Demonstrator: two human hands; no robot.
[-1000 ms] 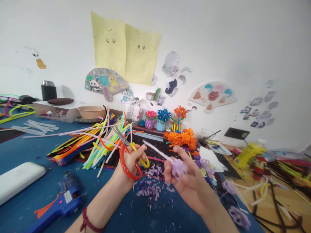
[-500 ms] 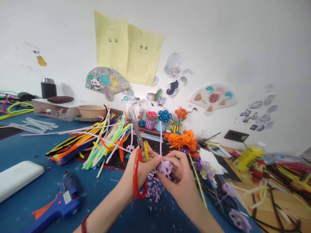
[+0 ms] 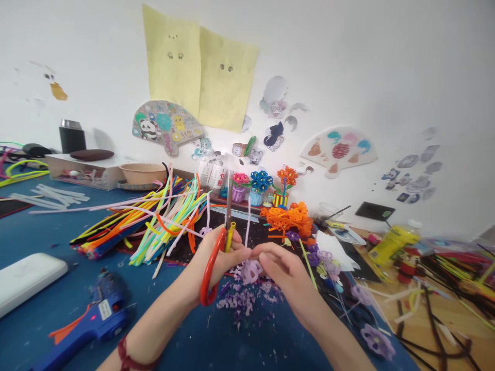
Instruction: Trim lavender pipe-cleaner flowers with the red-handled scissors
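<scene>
A lilac pipe-cleaner flower [image 3: 251,271] is between two bare hands above a blue surface [image 3: 216,350], its lilac stem [image 3: 248,221] pointing upward. The left hand [image 3: 216,257], left of the flower, holds red-and-yellow-handled scissors [image 3: 209,281], blades up, apparently so thumb and forefinger can pinch near the stem's base. The right hand [image 3: 288,270] has its fingers drawn narrow at the flower's right edge, perhaps to steady it; whether they grip, I cannot tell.

Purple trimmings [image 3: 235,303] litter the surface below the flower. Well left of it are a multicoloured pipe-cleaner bundle [image 3: 154,226] and a blue glue gun [image 3: 98,317]. Behind it stand three small potted flowers [image 3: 261,190]; behind and right, an orange pipe-cleaner heap [image 3: 290,220] crowds that side.
</scene>
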